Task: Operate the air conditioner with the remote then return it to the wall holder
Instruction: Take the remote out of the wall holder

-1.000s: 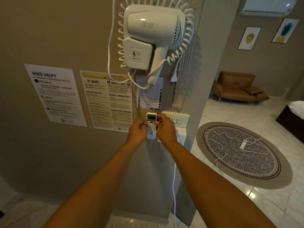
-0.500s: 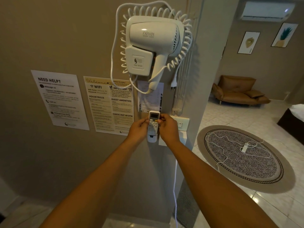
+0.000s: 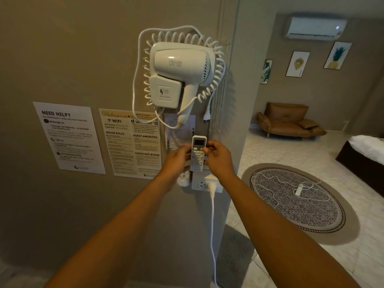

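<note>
A white air-conditioner remote (image 3: 198, 151) with a small screen is upright in front of the wall, held between both hands. My left hand (image 3: 176, 161) grips its left side and my right hand (image 3: 218, 159) its right side, thumb by the yellow button. Just below my left hand a small white wall holder (image 3: 184, 180) shows on the wall, apart from the remote. The white air conditioner (image 3: 314, 28) hangs high on the far wall at the upper right, a small light lit on it.
A white wall hair dryer (image 3: 180, 75) with a coiled cord hangs above the remote. Printed notices (image 3: 69, 138) are on the wall to the left. A socket (image 3: 204, 185) with a plugged-in white cable sits below. To the right are a round rug (image 3: 297, 202), a brown sofa (image 3: 288, 121) and a bed corner (image 3: 365, 150).
The remote has risen up the wall, so the holder and socket beneath now show. Both hands stay on it. The head camera has tilted up.
</note>
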